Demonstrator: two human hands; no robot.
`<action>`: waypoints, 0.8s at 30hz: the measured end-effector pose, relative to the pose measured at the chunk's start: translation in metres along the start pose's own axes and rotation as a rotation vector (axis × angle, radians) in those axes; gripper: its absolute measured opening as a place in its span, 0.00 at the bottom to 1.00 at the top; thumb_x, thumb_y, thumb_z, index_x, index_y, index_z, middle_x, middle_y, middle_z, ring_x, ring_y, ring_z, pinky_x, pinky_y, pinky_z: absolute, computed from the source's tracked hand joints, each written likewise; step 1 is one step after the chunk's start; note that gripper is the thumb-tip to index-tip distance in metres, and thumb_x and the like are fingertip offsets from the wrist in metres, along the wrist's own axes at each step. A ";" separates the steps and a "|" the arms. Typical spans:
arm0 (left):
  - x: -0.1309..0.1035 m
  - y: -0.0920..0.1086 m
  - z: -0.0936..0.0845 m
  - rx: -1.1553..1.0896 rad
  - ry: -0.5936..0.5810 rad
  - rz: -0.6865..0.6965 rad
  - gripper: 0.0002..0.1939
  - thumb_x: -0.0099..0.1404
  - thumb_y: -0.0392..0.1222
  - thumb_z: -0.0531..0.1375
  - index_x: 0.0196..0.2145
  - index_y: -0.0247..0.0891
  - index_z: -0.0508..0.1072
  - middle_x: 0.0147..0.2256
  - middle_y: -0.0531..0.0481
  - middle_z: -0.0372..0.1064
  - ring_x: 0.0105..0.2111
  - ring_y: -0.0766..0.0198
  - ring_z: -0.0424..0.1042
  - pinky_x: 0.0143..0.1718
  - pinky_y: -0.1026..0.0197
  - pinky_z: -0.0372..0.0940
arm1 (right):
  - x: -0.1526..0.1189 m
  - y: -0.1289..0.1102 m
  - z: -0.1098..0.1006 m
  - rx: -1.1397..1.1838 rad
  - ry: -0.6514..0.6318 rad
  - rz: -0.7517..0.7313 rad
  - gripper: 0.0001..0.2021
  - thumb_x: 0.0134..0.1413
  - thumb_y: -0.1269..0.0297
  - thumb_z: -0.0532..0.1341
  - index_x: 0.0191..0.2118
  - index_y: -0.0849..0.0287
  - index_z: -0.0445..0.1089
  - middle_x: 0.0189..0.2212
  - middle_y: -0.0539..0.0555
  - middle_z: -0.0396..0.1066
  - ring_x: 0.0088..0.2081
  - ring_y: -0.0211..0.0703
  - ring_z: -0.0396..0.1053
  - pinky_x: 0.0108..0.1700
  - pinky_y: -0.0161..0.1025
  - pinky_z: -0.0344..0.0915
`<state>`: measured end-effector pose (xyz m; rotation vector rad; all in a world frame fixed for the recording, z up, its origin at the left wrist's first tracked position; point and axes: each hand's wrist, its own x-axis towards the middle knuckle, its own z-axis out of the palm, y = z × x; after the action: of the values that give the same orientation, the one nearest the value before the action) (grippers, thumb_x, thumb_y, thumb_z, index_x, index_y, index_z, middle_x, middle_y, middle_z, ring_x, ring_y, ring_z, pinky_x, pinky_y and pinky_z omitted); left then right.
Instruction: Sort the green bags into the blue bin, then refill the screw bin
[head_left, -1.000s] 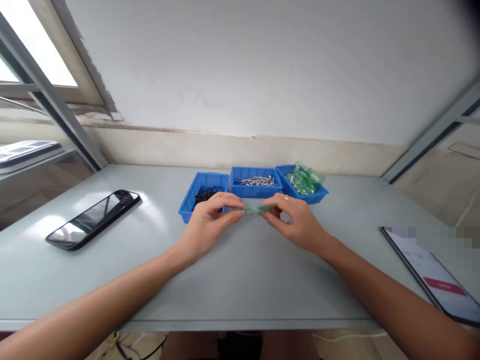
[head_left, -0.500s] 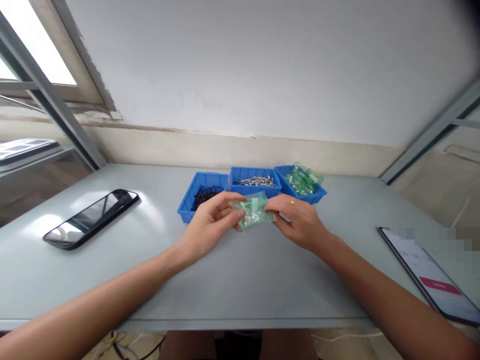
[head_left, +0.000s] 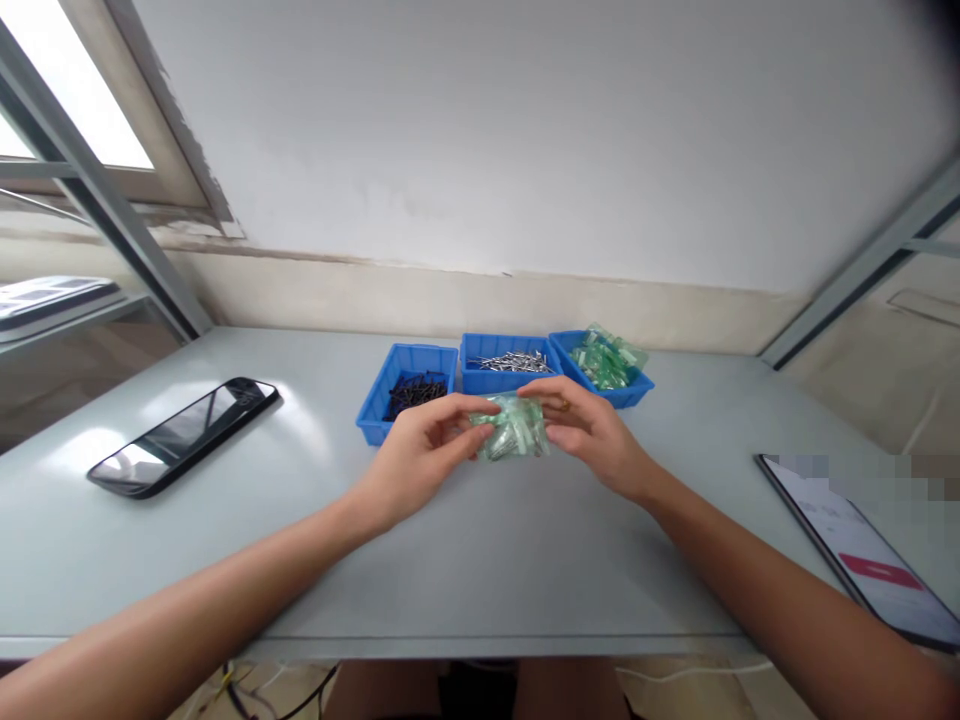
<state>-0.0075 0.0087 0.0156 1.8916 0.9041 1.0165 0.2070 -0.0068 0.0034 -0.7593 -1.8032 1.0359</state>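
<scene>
Desk (head_left: 487, 560) runs wide below a pale wall (head_left: 510, 150), with a black phone (head_left: 187, 440) on the left and a lit device (head_left: 847, 540) on the right. Toward the far side are three blue trays: the left tray (head_left: 366, 424) holds black pins (head_left: 416, 390), the middle tray (head_left: 506, 382) silver pins (head_left: 517, 362), and the right tray (head_left: 631, 394) green bags (head_left: 609, 360). Nearer than the trays, between the two hands, one bag (head_left: 514, 428) is held up above the desk. The left hand (head_left: 409, 455) is clamped on its left edge, thumb on the near face; the right hand (head_left: 600, 440) curves around its right edge, and whether those fingers pinch it or only rest there I cannot tell. The hands are apart, with the bag bridging the gap. The step in hand looks like handling or adjusting this bag; moving it calls, I judge, for a firm left pinch and a light right touch, since the film looks thin and slippery. The device is cut off at the right and blurred at its upper part. The left forearm and hand hide the tips of the left fingers, and the bag's contents are too small to make out, as is its opening.
</scene>
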 end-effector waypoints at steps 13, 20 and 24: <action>-0.001 -0.001 0.002 -0.045 -0.014 0.055 0.12 0.57 0.36 0.64 0.41 0.37 0.73 0.32 0.51 0.69 0.28 0.68 0.67 0.30 0.65 0.65 | 0.004 -0.002 0.005 -0.066 0.141 0.067 0.13 0.48 0.66 0.67 0.42 0.52 0.70 0.28 0.47 0.65 0.29 0.34 0.64 0.32 0.34 0.66; 0.000 -0.005 0.002 -0.089 0.036 0.078 0.14 0.60 0.37 0.62 0.44 0.38 0.71 0.29 0.52 0.67 0.29 0.67 0.68 0.31 0.65 0.66 | 0.002 -0.003 0.004 -0.128 0.183 0.039 0.11 0.51 0.63 0.65 0.42 0.53 0.71 0.23 0.46 0.63 0.26 0.34 0.65 0.30 0.34 0.66; 0.000 -0.003 0.002 -0.130 0.050 0.069 0.15 0.61 0.38 0.61 0.46 0.38 0.70 0.33 0.49 0.71 0.32 0.65 0.70 0.33 0.64 0.67 | 0.002 -0.004 0.005 -0.199 0.223 0.024 0.10 0.51 0.61 0.65 0.41 0.55 0.73 0.23 0.47 0.68 0.24 0.35 0.67 0.28 0.34 0.67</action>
<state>-0.0063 0.0090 0.0125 1.8060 0.7856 1.1409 0.2015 -0.0083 0.0062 -0.9791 -1.7227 0.7607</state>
